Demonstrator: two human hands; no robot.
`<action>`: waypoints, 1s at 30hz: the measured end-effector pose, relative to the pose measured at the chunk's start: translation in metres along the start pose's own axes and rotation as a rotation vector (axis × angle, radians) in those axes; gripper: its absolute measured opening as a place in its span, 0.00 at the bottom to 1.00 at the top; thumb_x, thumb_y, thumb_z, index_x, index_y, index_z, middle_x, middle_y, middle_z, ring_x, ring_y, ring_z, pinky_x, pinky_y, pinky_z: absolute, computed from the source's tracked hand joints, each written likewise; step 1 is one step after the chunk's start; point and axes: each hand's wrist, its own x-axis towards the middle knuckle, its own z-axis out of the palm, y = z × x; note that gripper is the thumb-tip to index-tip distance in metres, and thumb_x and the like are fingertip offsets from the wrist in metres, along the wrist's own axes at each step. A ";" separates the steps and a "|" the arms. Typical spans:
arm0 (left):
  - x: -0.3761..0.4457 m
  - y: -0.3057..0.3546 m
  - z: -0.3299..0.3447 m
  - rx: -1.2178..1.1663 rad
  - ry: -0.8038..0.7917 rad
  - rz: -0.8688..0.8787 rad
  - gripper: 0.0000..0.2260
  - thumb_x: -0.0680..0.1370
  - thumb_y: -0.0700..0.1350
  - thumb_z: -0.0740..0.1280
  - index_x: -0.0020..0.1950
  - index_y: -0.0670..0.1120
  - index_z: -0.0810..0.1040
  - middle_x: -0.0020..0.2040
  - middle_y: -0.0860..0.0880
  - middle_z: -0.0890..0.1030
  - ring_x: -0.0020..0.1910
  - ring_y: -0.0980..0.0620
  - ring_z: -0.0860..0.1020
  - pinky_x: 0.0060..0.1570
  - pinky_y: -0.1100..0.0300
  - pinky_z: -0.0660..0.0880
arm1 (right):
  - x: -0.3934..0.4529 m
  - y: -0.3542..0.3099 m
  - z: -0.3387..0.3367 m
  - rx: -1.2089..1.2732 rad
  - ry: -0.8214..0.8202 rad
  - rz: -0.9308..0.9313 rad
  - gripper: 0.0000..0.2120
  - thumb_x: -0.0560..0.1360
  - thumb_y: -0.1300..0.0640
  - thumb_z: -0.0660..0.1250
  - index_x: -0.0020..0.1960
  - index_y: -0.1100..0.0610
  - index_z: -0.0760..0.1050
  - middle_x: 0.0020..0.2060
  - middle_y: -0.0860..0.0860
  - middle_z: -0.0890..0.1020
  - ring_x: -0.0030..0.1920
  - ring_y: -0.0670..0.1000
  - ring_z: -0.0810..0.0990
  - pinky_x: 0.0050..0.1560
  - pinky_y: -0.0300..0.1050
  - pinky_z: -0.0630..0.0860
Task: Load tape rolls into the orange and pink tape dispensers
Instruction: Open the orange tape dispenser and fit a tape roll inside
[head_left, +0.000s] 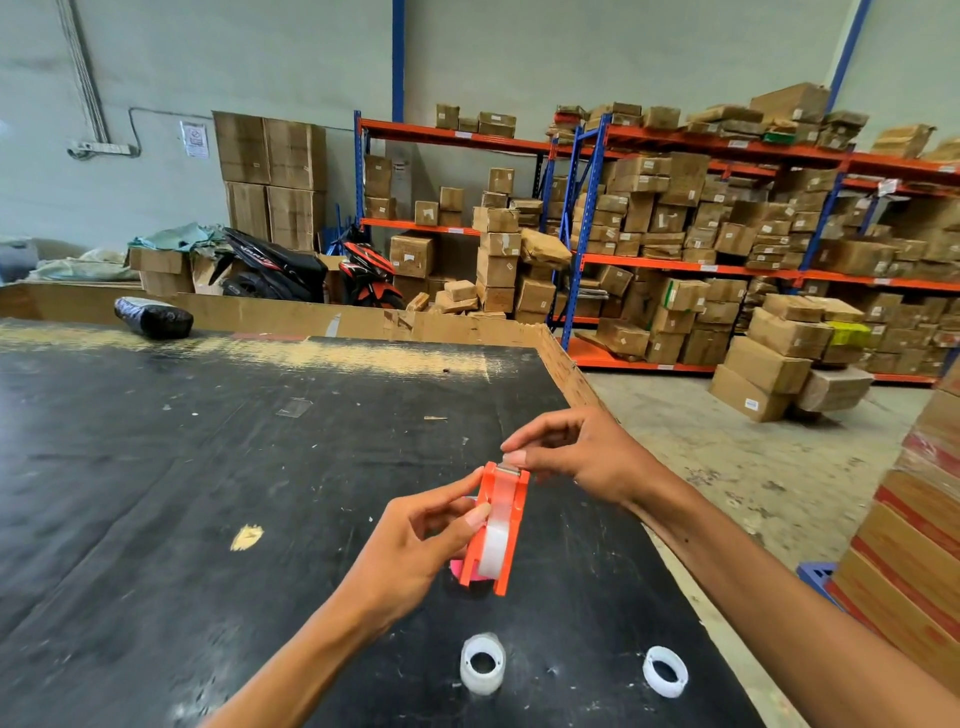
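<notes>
My left hand (415, 545) grips the orange tape dispenser (511, 530) by its side, holding it above the black table (208, 467). A clear tape roll (493, 545) sits inside it, and a strip of tape runs up to the metal cutter at the top. There my right hand (576, 457) pinches the tape end between thumb and forefinger. Behind the dispenser only a small pink patch of the pink dispenser (457, 567) shows; the rest is hidden. A full clear tape roll (482, 663) and a thinner white ring (665, 671) lie on the table near me.
A black wrapped bundle (153, 316) lies at the table's far left edge, along the cardboard rim (311, 317). The table's right edge runs close beside my right arm. Stacked boxes (914, 561) stand at the right. Shelves of cartons and two motorbikes fill the background.
</notes>
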 end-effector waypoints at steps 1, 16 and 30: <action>0.000 -0.001 0.001 0.004 0.001 0.004 0.21 0.71 0.47 0.70 0.65 0.48 0.78 0.54 0.38 0.84 0.51 0.47 0.81 0.56 0.44 0.80 | 0.000 0.000 0.000 0.007 -0.011 0.020 0.07 0.69 0.62 0.74 0.40 0.51 0.84 0.32 0.44 0.85 0.36 0.41 0.82 0.35 0.32 0.78; 0.057 -0.040 0.056 0.000 0.287 -0.349 0.10 0.77 0.45 0.69 0.46 0.36 0.79 0.39 0.42 0.83 0.29 0.53 0.83 0.29 0.61 0.77 | -0.025 0.088 0.009 0.153 0.236 0.283 0.07 0.76 0.56 0.67 0.44 0.52 0.83 0.43 0.53 0.86 0.46 0.53 0.85 0.46 0.44 0.82; 0.100 -0.080 0.108 0.041 0.244 -0.565 0.11 0.72 0.38 0.63 0.45 0.37 0.84 0.48 0.37 0.86 0.49 0.46 0.83 0.57 0.52 0.78 | 0.006 0.171 -0.007 0.184 0.301 0.465 0.11 0.75 0.62 0.63 0.40 0.57 0.83 0.42 0.62 0.86 0.42 0.55 0.84 0.48 0.53 0.83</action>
